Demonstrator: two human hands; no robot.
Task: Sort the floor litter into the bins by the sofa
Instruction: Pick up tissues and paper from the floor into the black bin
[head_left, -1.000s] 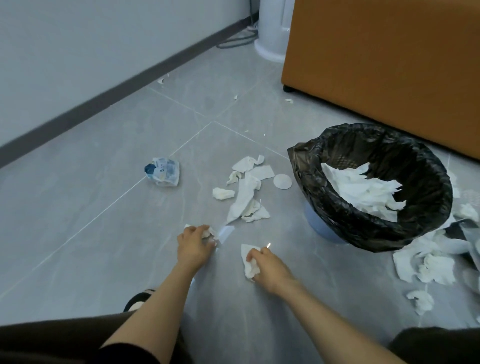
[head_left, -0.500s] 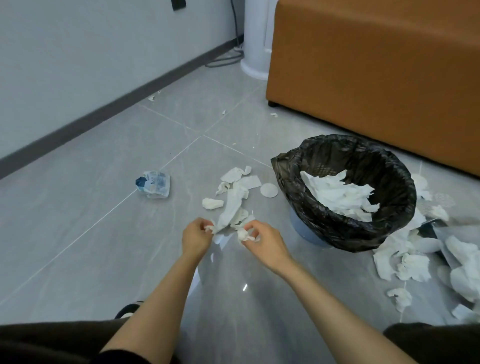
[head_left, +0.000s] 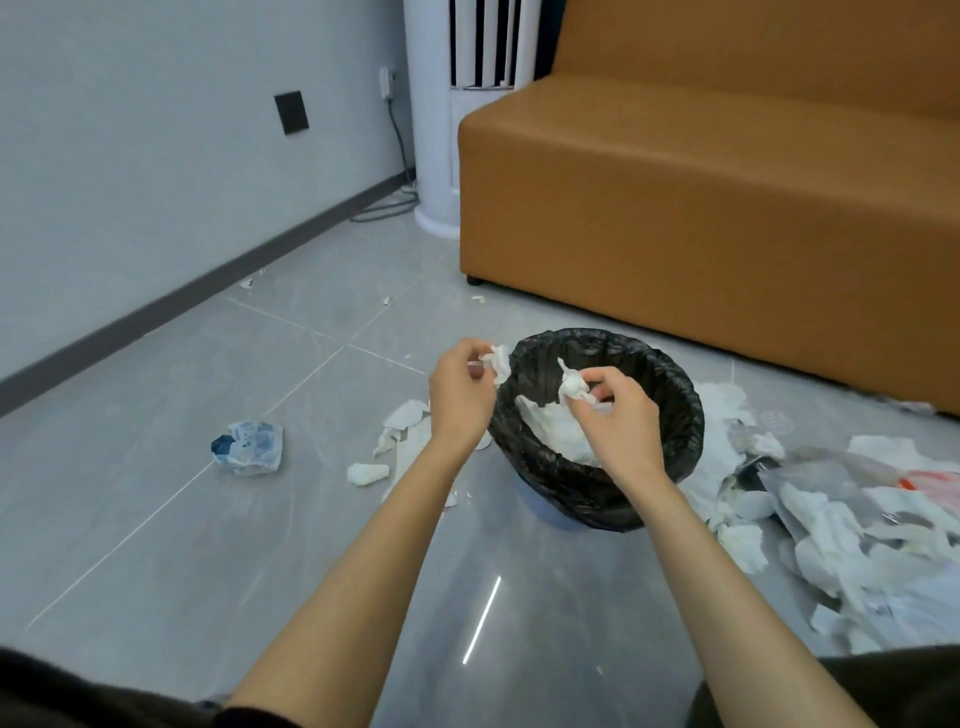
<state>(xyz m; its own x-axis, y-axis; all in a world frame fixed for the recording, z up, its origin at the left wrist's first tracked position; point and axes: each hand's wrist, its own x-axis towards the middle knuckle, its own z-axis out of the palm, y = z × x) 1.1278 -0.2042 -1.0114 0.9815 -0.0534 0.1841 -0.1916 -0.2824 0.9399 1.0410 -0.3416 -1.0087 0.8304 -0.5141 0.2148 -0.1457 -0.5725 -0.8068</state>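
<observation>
A round bin lined with a black bag stands on the grey floor in front of the orange sofa, with white tissue inside. My left hand pinches a crumpled white tissue scrap at the bin's left rim. My right hand holds another white tissue wad over the bin's opening. More torn white tissue pieces lie on the floor left of the bin, partly hidden by my left forearm.
A crumpled blue and white wrapper lies on the floor to the left. A heap of white paper and clear plastic litter spreads right of the bin. A white tower appliance stands in the corner by the wall.
Both hands rose from the floor with their tissue scraps and moved right to the bin. The view tilted up, showing more of the sofa.
</observation>
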